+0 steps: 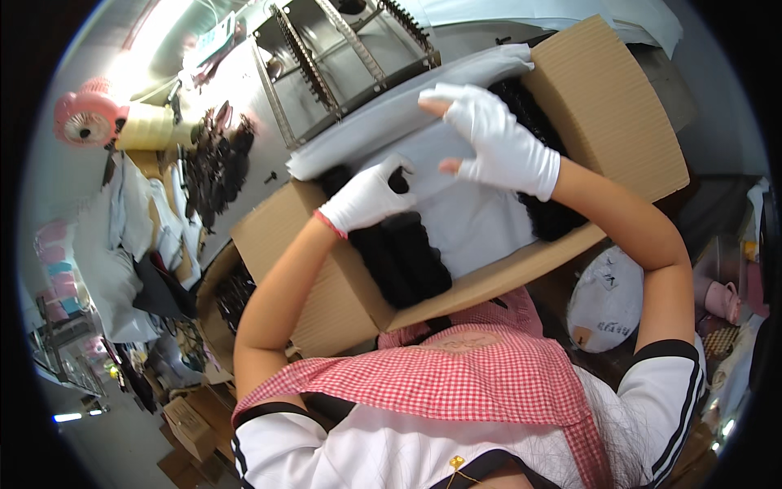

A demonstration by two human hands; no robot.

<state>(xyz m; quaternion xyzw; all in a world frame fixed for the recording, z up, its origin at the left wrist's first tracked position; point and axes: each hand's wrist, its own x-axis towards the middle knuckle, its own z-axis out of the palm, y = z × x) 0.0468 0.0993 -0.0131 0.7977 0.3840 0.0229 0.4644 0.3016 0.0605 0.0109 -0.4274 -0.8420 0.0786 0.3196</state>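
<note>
A cardboard box (489,273) stands open in front of me, lined with white sheeting (481,216). Soft black bundles (411,257) lie along its left side, and black fuzzy material (558,216) runs down the right. My left hand (365,200), in a white glove with a red cuff edge, bends over the left row. Its fingers curl round a black bundle (399,180), mostly hidden by the hand. Over the sheeting hovers my right hand (501,143), also white-gloved, thumb and forefinger tips bare. Its thumb stands apart from the fingers, holding nothing.
Box flaps stick out at right (607,102) and left (273,244). Beyond the box stands a metal rack (326,61) with toothed bars. To the left are a pink fan (85,122), a yellow thread cone (147,126) and hanging dark strands (220,167). A white round bundle (607,297) sits right.
</note>
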